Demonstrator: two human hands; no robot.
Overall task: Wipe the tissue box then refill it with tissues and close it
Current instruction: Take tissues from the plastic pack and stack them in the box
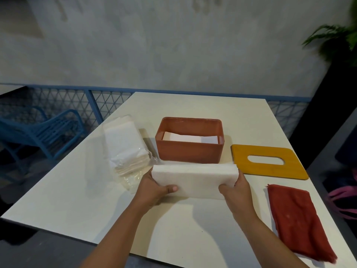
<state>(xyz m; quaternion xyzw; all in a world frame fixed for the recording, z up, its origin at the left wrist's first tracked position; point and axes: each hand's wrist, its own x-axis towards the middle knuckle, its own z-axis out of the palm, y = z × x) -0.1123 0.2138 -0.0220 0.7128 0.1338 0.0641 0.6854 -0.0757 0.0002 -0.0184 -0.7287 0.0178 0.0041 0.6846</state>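
Observation:
A terracotta tissue box (188, 151) stands open in the middle of the table, with a low layer of white tissues (190, 139) inside. Just in front of it I hold a thick white stack of tissues (195, 179) above the table. My left hand (154, 187) grips its left end, thumb on the front face. My right hand (236, 190) grips the right end the same way. The yellow lid (268, 171) with an oval slot lies flat to the right of the box. A folded red cloth (297, 219) lies at the table's right front.
A clear plastic pack with more white tissues (126, 147) lies left of the box. The white table (77, 190) ends close behind the box at a blue mesh railing (92, 105). A blue chair (38, 132) stands at the left, a plant (336, 41) at the right.

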